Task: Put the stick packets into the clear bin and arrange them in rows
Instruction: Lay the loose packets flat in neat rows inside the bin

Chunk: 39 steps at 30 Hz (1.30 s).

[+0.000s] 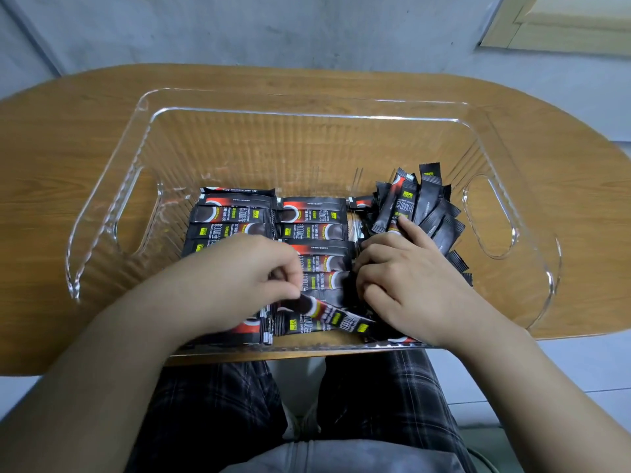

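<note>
Bin [112, 186] holds rowed packets [310, 216]; loose heap [426, 206] right.

— Where are the stick packets lying?

— All inside the clear bin [112, 186], a see-through tub with ribbed walls and a cut-out handle at each end. Flat rows of packets [307, 216], black with red swirls and yellow labels, lie crosswise in two columns just beyond and under the left hand [246, 278].

— And the rest?

— A loose heap of packets [426, 206] stands tilted and fanned, just past the right hand [403, 285], whose forefinger touches it.

— Any out of line?

— One tilted packet [327, 310] lies slantwise over the near rows, its end pinched in the left hand's fingertips, between the two hands.
</note>
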Tool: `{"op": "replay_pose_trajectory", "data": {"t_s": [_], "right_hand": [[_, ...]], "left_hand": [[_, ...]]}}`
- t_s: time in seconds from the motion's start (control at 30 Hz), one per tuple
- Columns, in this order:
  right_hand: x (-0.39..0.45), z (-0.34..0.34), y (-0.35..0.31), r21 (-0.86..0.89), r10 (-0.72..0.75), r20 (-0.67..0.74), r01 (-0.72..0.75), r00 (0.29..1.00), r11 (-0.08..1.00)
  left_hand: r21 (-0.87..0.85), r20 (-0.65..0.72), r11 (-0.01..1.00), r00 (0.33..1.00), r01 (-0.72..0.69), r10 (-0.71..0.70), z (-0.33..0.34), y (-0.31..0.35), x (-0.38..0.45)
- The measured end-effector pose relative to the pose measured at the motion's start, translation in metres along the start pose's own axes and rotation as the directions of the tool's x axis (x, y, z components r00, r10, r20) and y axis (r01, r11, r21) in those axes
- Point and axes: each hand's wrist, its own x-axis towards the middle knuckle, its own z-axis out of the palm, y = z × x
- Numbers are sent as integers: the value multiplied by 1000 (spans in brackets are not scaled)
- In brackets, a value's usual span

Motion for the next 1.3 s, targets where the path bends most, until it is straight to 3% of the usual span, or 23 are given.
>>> {"op": "replay_pose_trajectory", "data": {"t_s": [0.17, 0.3, 0.37, 0.5, 0.67, 0.77, 0.83, 0.97, 1.2, 1.3], "right_hand": [[-1, 1, 0, 0, -7, -12, 7, 1000, 1000], [0, 2, -1, -12, -6, -17, 6, 1000, 1000], [0, 2, -1, -15, -2, -12, 2, 1000, 1000], [0, 2, -1, -18, 4, -2, -4, 1000, 1000], [0, 1, -1, -13, 14, 11, -13, 1000, 1000], [0, 1, -1, -12, 18, 26, -18, 999, 1000], [0, 0, -1, -14, 21, 28, -21, 999, 1000], [0, 1, -2, -17, 23, 32, -23, 999, 1000], [0, 2, -1, -24, 24, 14, -24, 1000, 999], [0, 3, -2, -29, 29, 26, -29, 999, 999]], "left_hand": [[-50, -166, 993, 979, 111, -118, -16, -12, -5], [-105, -412, 973, 881, 206, -231, -18, -11, 11], [-171, -472, 962, 839, 213, -270, -15, -8, 30], [-248, -459, 939, 825, 237, -329, -10, -5, 73], [-167, -418, 928, 829, 332, -372, -6, -12, 107], [81, -507, 938, 824, 337, -253, 2, -14, 105], [220, -524, 938, 843, 267, -117, 5, -13, 103], [417, -338, 909, 930, 14, 141, 13, -10, 108], [628, -299, 778, 925, 6, 234, 16, -10, 125], [643, -286, 766, 932, 15, 222, 14, -15, 126]]}}
